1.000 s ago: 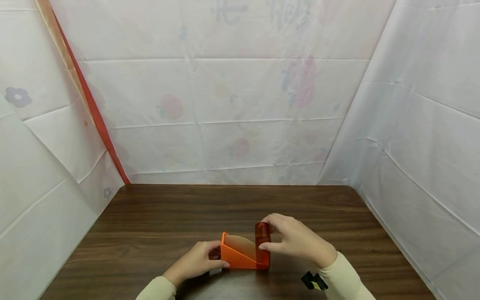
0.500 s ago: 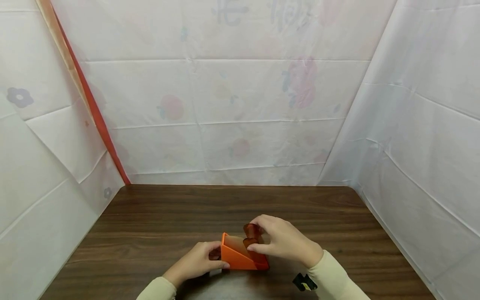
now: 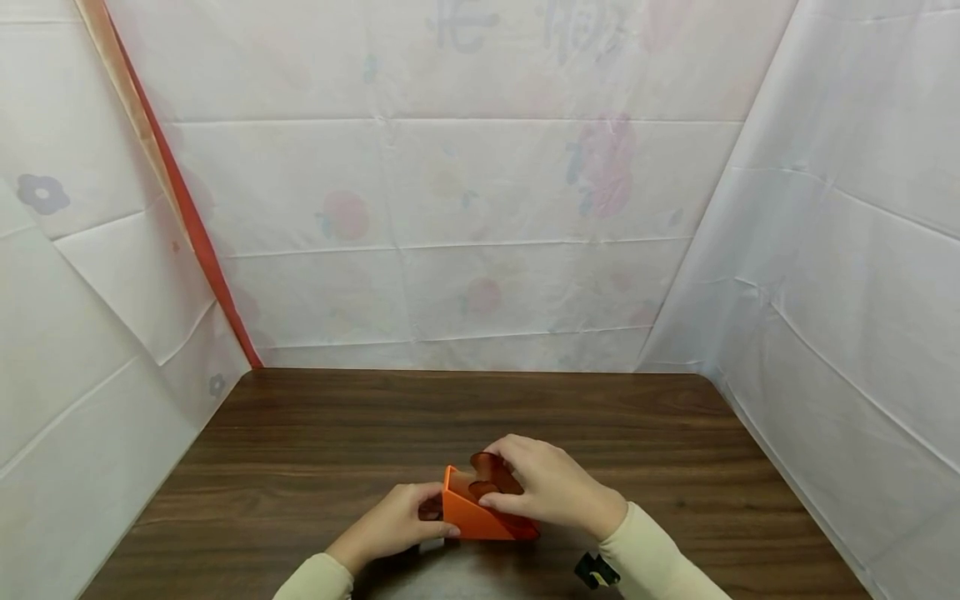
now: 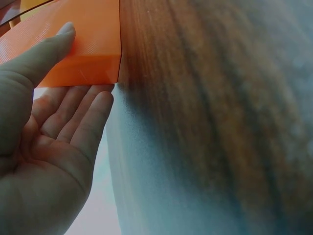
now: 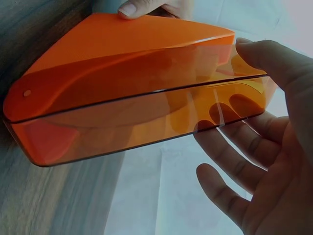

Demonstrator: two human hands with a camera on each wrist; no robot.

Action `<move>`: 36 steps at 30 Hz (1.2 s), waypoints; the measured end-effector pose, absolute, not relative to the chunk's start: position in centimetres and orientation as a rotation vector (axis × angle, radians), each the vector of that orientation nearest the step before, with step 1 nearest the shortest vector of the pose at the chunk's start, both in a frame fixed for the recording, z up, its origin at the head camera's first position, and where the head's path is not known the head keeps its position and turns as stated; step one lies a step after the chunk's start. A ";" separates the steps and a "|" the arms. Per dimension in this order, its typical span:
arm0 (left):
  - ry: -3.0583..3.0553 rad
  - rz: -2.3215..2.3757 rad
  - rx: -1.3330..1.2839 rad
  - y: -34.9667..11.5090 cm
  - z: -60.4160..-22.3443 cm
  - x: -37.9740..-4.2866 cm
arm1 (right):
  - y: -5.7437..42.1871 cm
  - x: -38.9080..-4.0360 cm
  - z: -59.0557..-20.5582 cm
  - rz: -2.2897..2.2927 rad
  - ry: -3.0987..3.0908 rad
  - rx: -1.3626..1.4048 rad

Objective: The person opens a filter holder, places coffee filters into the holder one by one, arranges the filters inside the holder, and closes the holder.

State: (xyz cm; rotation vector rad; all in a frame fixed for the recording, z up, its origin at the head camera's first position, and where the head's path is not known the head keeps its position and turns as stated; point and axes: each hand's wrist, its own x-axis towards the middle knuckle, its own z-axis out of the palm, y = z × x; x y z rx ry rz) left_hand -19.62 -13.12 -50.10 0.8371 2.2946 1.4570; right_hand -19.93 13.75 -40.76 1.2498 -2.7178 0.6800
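Observation:
An orange box (image 3: 472, 520) with a sloping open top sits on the table below the middle of the head view. Its see-through amber lid (image 5: 122, 112) is joined by a pin at the low right end and stands partly raised. My left hand (image 3: 401, 518) grips the box's tall left end, thumb on the near side and fingers at the end face; the left wrist view shows the thumb on the orange wall (image 4: 98, 41). With thumb and fingers on opposite sides, my right hand (image 3: 558, 490) holds the lid by its free end. The box's inside is mostly hidden.
Dark wood-grain table (image 3: 337, 425) spreads around the box. White printed sheets (image 3: 480, 192) hang at the back and both sides, with a red strip (image 3: 195, 225) at the left corner. A small black piece (image 3: 596, 572) sits by the right sleeve.
My right hand has swung the lid from upright toward the left and down over the box's top. My left hand and the box stay in place.

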 end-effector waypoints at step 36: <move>2.298 1.470 0.841 -13.0 -50.1 -19.6 | 11.8 -20.2 -42.4 0.671 -2.704 1.265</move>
